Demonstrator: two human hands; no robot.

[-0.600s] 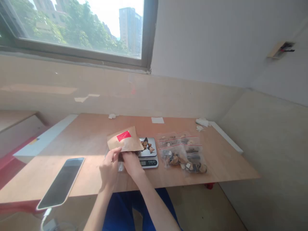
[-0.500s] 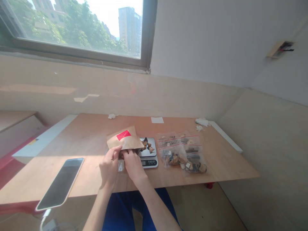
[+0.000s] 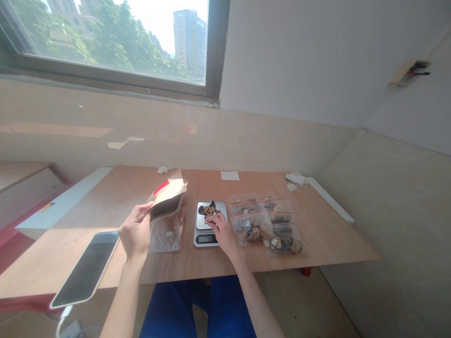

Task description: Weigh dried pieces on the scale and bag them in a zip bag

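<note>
My left hand [image 3: 136, 232] holds a brown paper pouch with a red label [image 3: 168, 198], lifted off the table and tilted to the left. My right hand [image 3: 219, 226] rests on the small silver kitchen scale [image 3: 207, 232], its fingers curled over the dark and tan dried pieces [image 3: 207, 209] lying on the pan. An empty clear plastic bag [image 3: 167, 231] lies flat on the table between the two hands, under the pouch.
Several clear zip bags filled with dried pieces [image 3: 268, 224] lie right of the scale. A phone [image 3: 85, 268] sits at the table's front left edge. Paper scraps [image 3: 229, 175] and crumpled tissue [image 3: 295, 178] lie near the back wall.
My left hand lifted the pouch up and to the left, uncovering the clear bag. My right hand let go of the pouch and moved right onto the scale pan.
</note>
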